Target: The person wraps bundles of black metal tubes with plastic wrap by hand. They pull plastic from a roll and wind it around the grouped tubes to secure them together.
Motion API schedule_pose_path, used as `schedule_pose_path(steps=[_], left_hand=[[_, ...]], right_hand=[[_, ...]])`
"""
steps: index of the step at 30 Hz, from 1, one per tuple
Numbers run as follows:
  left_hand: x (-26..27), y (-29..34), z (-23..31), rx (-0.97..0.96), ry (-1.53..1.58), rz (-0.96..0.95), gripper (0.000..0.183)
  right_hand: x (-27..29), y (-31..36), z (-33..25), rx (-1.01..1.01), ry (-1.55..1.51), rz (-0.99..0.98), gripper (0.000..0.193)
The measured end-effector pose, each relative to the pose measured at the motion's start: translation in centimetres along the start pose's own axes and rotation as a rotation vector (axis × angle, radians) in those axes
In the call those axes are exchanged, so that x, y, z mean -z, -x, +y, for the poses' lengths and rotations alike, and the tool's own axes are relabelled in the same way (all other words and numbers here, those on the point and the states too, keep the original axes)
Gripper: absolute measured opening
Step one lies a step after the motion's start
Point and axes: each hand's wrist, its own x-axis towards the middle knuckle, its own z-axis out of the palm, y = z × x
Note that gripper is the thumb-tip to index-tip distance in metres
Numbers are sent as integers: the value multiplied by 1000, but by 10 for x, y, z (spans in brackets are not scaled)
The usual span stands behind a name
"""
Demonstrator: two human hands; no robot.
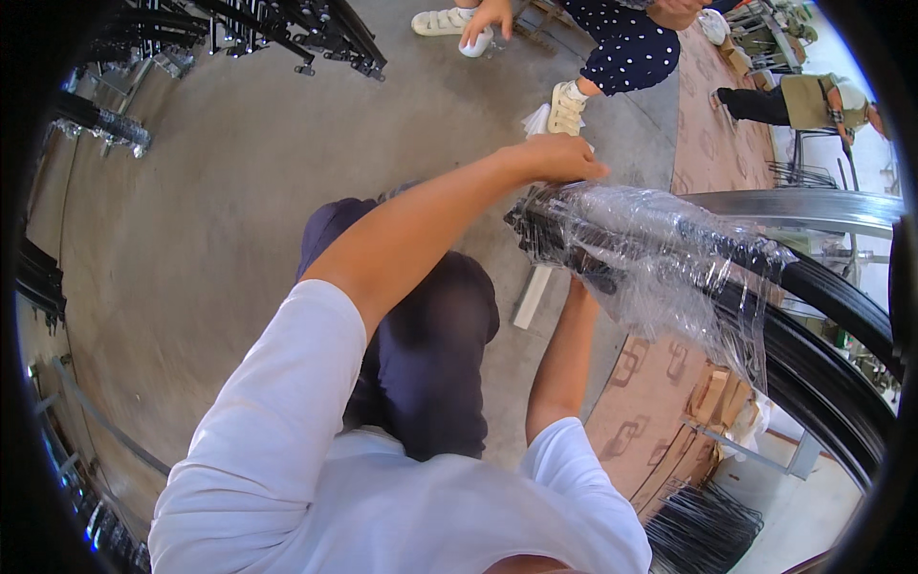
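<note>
A bundle of black bars or tubes [813, 344] comes in from the right, its near end loosely wrapped in clear stretch film [631, 225]. Dark fittings [535, 230] poke out of the wrapped end. My left hand [564, 158] is at the far side of this end, fingers closed at the edge of the film, seemingly gripping it. From below, my right hand [581, 279] reaches under the bundle; film and bars hide most of its fingers. Loose film hangs down between the bars on the near side.
Another person in dotted trousers [636, 53] is close ahead, one hand by a white roll [475, 43]. Further right stands a person in an apron [808, 100]. A metal rail [803, 209] runs behind the bundle. Black parts [287, 29] hang upper left; cardboard [631, 383] lies lower right.
</note>
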Motion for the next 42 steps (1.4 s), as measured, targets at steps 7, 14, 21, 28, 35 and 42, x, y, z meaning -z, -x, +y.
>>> schedule_pose_path(steps=[7, 14, 21, 28, 35, 42], left_hand=[[4, 11, -1, -159, -59, -104, 46], [-3, 19, 7, 27, -31, 95, 52], [-13, 9, -35, 266, 235, 288, 90], [-7, 14, -29, 433, 744, 18, 56], [6, 28, -50, 522, 1483, 15, 32], [27, 79, -97, 606, 1013, -26, 29]], right_hand=[[-1, -12, -25, -44, 49, -71, 52], [-27, -33, -34, -104, 86, -166, 54], [-57, -48, -31, -166, 129, -241, 57], [-76, -47, -40, -220, 159, -337, 59], [-88, -58, -20, -251, 217, -377, 61], [-109, -20, -56, -362, 66, -511, 71]])
